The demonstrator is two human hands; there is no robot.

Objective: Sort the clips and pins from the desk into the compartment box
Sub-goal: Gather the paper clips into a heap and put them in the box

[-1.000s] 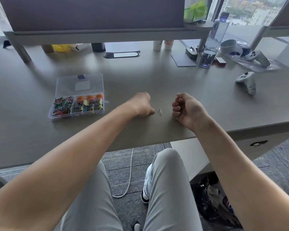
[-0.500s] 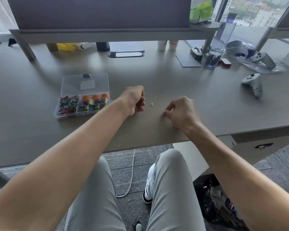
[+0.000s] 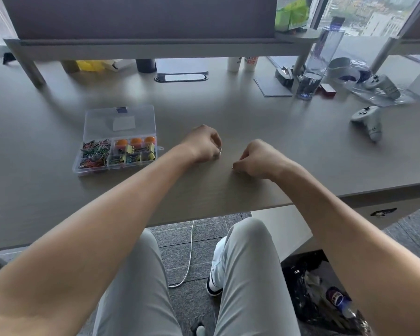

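- Curled fingers of the left hand (image 3: 204, 145) pinch a small silver clip (image 3: 220, 151) at the fingertips, with the hand resting on the desk (image 3: 289, 132) near its front edge.
- Beside it, the right hand (image 3: 257, 160) is also curled, knuckles up, and its fingertips pinch a small metal pin (image 3: 233, 168) right at the desk surface; the item is too tiny to tell more about it.
- Both hands sit close together but apart, with bare desk between them.
- Left of the left hand lies the compartment box (image 3: 118, 141), clear plastic, its lid (image 3: 119, 121) swung open and lying flat toward the back.
- Its left compartment holds a heap of coloured paper clips (image 3: 95, 154).
- Its right side holds yellow binder clips (image 3: 137, 154) and, along the back, orange round items (image 3: 135, 141) in a row.
- Farther back on the right stand a clear water bottle (image 3: 319, 59) and, nearer the edge, a white game controller (image 3: 369, 120).
- Under the desk, the person's legs in light grey trousers (image 3: 250, 275) show, with a white cable (image 3: 189, 258) on the carpet.
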